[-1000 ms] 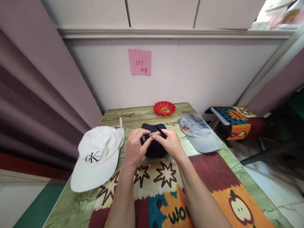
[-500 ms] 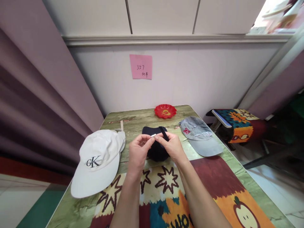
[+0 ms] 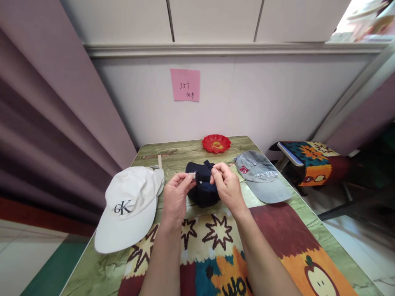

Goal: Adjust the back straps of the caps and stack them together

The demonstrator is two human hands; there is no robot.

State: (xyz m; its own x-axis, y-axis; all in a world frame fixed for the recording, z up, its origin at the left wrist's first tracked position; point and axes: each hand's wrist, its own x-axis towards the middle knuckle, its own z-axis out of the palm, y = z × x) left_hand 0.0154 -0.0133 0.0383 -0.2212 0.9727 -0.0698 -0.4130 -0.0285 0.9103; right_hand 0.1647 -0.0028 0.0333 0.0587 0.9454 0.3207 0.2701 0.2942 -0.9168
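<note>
A dark navy cap (image 3: 203, 196) lies in the middle of the table, its back strap (image 3: 204, 178) raised toward me. At the strap's left end, my left hand (image 3: 176, 195) pinches a small silver buckle (image 3: 193, 175) between thumb and fingertips. My right hand (image 3: 227, 187) is closed on the strap farther right, and a loose dark end (image 3: 207, 164) sticks up by its fingers. Part of the cap is hidden behind both hands. To the left sits a white cap (image 3: 129, 205) with black letters; on the right is a grey cap (image 3: 257, 174) with a red patch.
A red scalloped dish (image 3: 216, 144) stands near the table's back edge. Under my forearms lies a colourful patterned mat (image 3: 268, 222). The wall behind carries a pink note (image 3: 185, 85). Beyond the right edge is a stool with a patterned cover (image 3: 311, 158).
My hands were close together at the buckle. Now they have moved apart, with the right hand farther right on the strap, and a stretch of dark strap shows between them.
</note>
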